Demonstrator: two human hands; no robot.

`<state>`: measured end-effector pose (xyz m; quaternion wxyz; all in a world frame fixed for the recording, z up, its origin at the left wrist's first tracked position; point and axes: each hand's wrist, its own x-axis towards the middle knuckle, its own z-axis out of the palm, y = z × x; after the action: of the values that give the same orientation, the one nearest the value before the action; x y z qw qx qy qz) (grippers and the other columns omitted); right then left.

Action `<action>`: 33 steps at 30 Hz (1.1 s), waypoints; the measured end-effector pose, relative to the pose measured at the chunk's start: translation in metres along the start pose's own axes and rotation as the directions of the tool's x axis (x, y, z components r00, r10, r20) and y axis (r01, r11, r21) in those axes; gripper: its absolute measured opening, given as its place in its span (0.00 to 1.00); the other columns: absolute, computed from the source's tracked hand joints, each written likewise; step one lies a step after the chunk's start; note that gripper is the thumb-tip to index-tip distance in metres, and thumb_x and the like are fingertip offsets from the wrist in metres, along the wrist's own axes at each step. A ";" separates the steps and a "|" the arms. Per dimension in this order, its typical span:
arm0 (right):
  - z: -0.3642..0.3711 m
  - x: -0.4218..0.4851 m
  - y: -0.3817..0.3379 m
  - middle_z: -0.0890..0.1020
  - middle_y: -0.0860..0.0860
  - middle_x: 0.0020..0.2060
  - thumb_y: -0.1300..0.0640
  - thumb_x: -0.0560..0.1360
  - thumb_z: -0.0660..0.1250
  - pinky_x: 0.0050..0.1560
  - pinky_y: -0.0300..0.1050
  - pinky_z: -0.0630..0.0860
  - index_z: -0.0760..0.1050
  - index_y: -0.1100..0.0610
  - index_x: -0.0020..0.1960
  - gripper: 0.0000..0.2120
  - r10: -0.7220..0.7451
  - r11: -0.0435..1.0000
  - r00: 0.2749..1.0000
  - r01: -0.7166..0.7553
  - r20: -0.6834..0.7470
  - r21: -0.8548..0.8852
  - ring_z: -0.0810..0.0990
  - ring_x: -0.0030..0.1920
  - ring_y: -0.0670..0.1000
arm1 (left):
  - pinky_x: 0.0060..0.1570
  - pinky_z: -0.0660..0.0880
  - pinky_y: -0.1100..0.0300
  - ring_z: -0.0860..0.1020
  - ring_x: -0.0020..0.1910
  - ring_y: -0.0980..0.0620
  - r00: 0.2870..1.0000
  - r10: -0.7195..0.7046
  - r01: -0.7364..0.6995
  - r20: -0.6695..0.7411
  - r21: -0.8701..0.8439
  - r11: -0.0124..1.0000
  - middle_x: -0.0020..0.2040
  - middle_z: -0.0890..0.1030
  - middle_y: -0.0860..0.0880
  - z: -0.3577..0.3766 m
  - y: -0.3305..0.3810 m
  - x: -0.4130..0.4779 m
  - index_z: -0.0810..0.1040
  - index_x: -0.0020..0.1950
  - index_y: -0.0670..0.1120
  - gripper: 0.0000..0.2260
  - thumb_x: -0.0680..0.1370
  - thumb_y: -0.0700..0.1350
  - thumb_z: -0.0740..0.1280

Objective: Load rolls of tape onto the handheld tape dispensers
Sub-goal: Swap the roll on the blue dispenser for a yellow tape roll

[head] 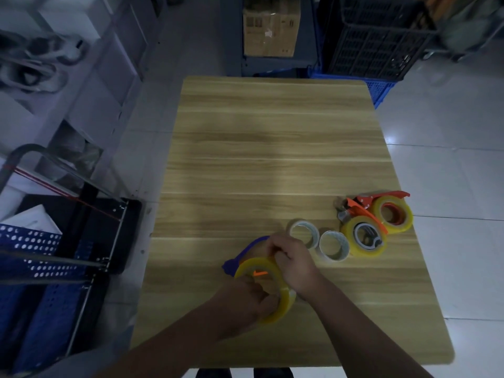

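A blue handheld tape dispenser (246, 253) with a yellowish tape roll (283, 304) on it sits near the front middle of the wooden table (272, 148). My left hand (245, 301) grips the roll's near side. My right hand (293, 263) curls over the dispenser's top, fingers pinching near its front end; what they pinch is hidden. To the right lie two clear tape rolls (304, 232) (334, 245). Further right are two orange dispensers, each with a yellow roll: one nearer (364, 236), one at the table's right edge (392, 212).
A blue perforated crate (38, 268) and a metal cart frame (90, 203) stand left of the table. Beyond the far edge are a cardboard box (270, 28), a black crate (376, 42) and a blue crate (379, 88). White tiled floor lies on the right.
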<state>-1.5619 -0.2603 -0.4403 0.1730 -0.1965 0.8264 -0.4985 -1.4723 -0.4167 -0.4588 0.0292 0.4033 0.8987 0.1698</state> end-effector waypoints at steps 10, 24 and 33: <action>0.008 -0.015 0.006 0.70 0.40 0.27 0.66 0.65 0.57 0.32 0.29 0.63 0.67 0.47 0.30 0.14 0.077 0.994 0.950 -0.098 -0.303 -0.055 0.72 0.32 0.40 | 0.37 0.70 0.61 0.75 0.30 0.49 1.000 -0.008 0.009 -0.007 0.041 0.999 0.32 0.79 0.50 0.001 0.001 0.003 0.74 0.51 0.46 0.12 0.68 0.44 0.69; 0.006 -0.011 0.002 0.73 0.44 0.29 0.64 0.64 0.56 0.33 0.37 0.67 0.71 0.52 0.33 0.09 0.119 0.991 0.952 -0.133 -0.281 -0.033 0.72 0.35 0.45 | 0.34 0.75 0.57 0.76 0.32 0.46 0.998 -0.050 0.051 0.031 -0.031 0.998 0.33 0.79 0.47 -0.005 -0.002 0.009 0.72 0.49 0.44 0.11 0.68 0.40 0.60; 0.007 -0.014 0.002 0.74 0.52 0.27 0.65 0.64 0.56 0.30 0.43 0.66 0.71 0.59 0.30 0.07 0.152 0.982 0.937 -0.180 -0.314 -0.064 0.73 0.33 0.52 | 0.28 0.72 0.61 0.75 0.26 0.49 0.994 -0.065 0.064 0.085 0.015 0.998 0.28 0.78 0.50 -0.006 0.006 0.011 0.73 0.45 0.46 0.09 0.67 0.43 0.59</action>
<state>-1.5466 -0.2579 -0.4444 0.0746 -0.0537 0.8788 -0.4683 -1.4763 -0.4066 -0.4500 0.0708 0.3812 0.9102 0.1458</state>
